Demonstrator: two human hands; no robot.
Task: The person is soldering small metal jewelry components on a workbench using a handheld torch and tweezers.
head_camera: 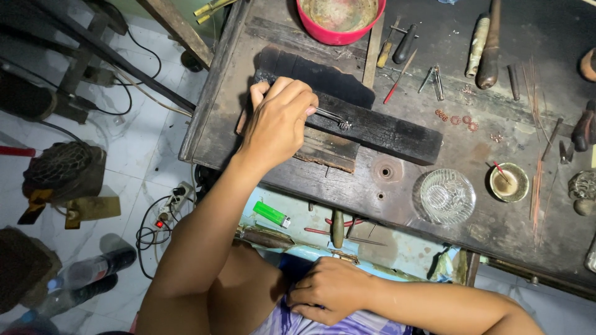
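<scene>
While the left hand (277, 121) pinches a pair of metal tweezers (332, 117) whose tips touch a small metal piece (343, 126) lying on the charred wooden block (372, 131), the right hand (330, 290) sits low by the lap, fingers curled against purple striped cloth (323, 324), nothing visible in its grip. The block lies across the dark workbench (447, 161); clear glass dish (447, 196) and small brass bowl (509, 182) sit nearby to its right, red bowl (338, 18) at the far edge, green lighter (271, 214) in the tray below.

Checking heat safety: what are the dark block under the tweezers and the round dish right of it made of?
The long black block looks like charred wood: matt, sooty, cracked grain. The round clear dish appears to be cut glass: transparent, glinting facets. The thin tweezers in the left hand look like bare metal.
</scene>
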